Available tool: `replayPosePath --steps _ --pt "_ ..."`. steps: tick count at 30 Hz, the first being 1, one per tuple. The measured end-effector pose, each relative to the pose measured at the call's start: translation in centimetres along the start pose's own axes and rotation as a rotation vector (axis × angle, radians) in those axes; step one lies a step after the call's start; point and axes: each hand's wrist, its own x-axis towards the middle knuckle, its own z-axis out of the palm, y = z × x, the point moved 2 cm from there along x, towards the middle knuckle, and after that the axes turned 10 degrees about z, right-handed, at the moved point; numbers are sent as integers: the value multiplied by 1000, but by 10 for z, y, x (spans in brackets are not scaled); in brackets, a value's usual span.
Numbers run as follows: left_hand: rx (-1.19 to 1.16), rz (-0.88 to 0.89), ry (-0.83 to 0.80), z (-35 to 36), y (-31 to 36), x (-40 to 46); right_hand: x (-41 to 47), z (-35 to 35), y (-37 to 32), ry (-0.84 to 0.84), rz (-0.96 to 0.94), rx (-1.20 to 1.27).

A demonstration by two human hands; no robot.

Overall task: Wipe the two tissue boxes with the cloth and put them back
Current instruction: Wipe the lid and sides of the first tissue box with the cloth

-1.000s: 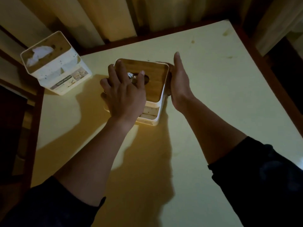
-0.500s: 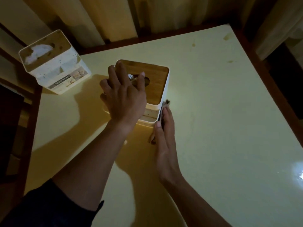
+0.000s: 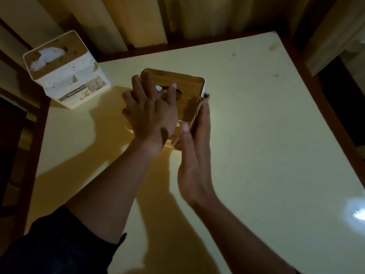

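Right hand [image 3: 194,139], fingers straight, has slid the cloth [image 3: 199,107] up the near tissue box [image 3: 189,84] mid-table; left hand [image 3: 152,113] presses its lid flat (second box [image 3: 65,76] waits, far left) — wiping continues.

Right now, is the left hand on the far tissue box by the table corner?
No. The left hand rests on the near tissue box; the far box stands untouched.

Your left hand [image 3: 152,115] rests spread on the near tissue box [image 3: 189,86]; your right hand [image 3: 194,151] presses the cloth [image 3: 199,107] flat against its right side. Second tissue box [image 3: 67,76]: far left on the table [image 3: 256,135].
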Motion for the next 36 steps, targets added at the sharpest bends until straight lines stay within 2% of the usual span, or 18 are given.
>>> replayPosePath --steps 3,6,11,16,20,23,29,31,34,36 --pt "29 24 33 0 -2 -2 -15 -1 26 -10 115 51" --pt "43 37 40 1 -3 -3 20 -11 31 27 251 13" --pt "16 37 19 1 -4 -2 70 -22 -6 -13 227 52" --pt "19 10 -1 0 -3 -1 23 -12 -9 -49 61 76" --pt "24 38 21 0 -2 -3 -10 -5 24 -7 145 0" --pt "20 33 12 0 -3 -3 22 -10 24 17 275 -6" --pt "-181 -107 -48 -11 1 -4 83 -34 1 -2 341 44" --pt "-237 -122 -102 -23 -7 -1 88 -45 -4 -56 368 64" --pt "-79 -55 -174 -41 -21 12 91 -52 -7 -120 399 51" --pt "-8 49 -212 -45 -27 24 93 -53 -6 -144 422 51"
